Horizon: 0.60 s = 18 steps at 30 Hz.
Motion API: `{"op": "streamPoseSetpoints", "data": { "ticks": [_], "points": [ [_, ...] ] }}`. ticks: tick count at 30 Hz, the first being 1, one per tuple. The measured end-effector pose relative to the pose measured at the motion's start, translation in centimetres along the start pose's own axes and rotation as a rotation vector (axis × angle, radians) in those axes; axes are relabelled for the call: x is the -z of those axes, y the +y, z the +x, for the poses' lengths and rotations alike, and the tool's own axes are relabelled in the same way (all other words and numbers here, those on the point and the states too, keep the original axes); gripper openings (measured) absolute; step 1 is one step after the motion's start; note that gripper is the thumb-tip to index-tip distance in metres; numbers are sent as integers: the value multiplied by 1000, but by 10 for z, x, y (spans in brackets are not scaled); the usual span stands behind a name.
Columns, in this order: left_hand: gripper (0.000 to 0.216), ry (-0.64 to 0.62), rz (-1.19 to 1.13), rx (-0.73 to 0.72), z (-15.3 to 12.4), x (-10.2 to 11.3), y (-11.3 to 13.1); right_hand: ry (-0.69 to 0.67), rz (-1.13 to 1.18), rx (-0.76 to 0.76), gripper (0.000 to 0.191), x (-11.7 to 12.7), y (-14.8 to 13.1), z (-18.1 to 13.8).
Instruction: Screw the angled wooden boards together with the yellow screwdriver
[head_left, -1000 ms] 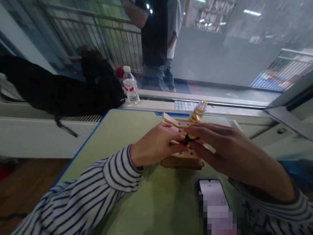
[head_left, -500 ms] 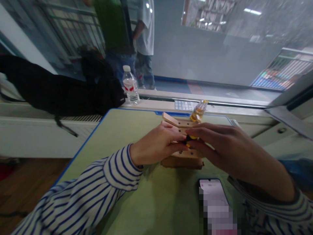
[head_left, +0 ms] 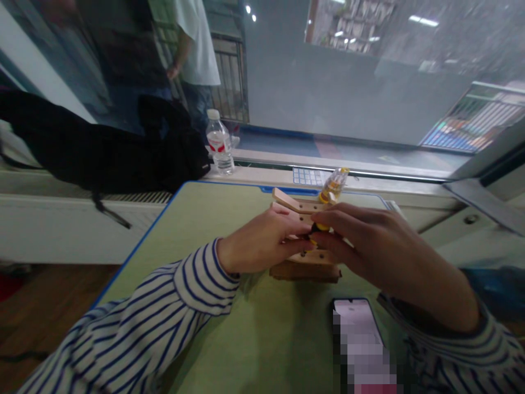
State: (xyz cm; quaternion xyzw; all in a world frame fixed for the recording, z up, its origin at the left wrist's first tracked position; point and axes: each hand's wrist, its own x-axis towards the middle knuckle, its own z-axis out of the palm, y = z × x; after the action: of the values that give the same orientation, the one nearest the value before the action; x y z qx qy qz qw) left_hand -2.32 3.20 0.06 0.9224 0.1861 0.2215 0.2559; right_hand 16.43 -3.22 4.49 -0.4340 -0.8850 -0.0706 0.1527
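Note:
On the table, a wooden assembly (head_left: pixel 311 271) of pale slats with round holes stands on a darker brown base. My left hand (head_left: pixel 262 235) grips its left side, with fingers and thumb closed near the middle slats. In the fingertips of my right hand (head_left: pixel 369 241) is a small yellow-and-black screwdriver (head_left: pixel 321 226), pinched above the slats. Both hands' fingertips nearly meet there, hiding the screwdriver's tip and much of the wood. Dark screw heads or holes show on the lower slat beneath my hands.
A phone (head_left: pixel 356 314) lies on the green table (head_left: pixel 221 213), close to my right forearm. Behind the wood is a clear container (head_left: pixel 334 185) with yellow ends. A water bottle (head_left: pixel 219 142) and a black bag (head_left: pixel 123 156) rest on the sill. People stand beyond the glass.
My right hand has turned slightly around the screwdriver, its wrist shifting a little left. My left hand stays put on the wood. The people beyond the glass have moved left.

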Motion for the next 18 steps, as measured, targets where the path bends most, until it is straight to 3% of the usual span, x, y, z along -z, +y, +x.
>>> {"op": "streamPoseSetpoints", "data": {
  "ticks": [12,18],
  "points": [
    [11,107,-2,20,0,-1,5,9,62,25,35,1,1,0],
    [13,39,35,55,-1,0,3,7,84,103,25,0,4,-1]
  ]
}}
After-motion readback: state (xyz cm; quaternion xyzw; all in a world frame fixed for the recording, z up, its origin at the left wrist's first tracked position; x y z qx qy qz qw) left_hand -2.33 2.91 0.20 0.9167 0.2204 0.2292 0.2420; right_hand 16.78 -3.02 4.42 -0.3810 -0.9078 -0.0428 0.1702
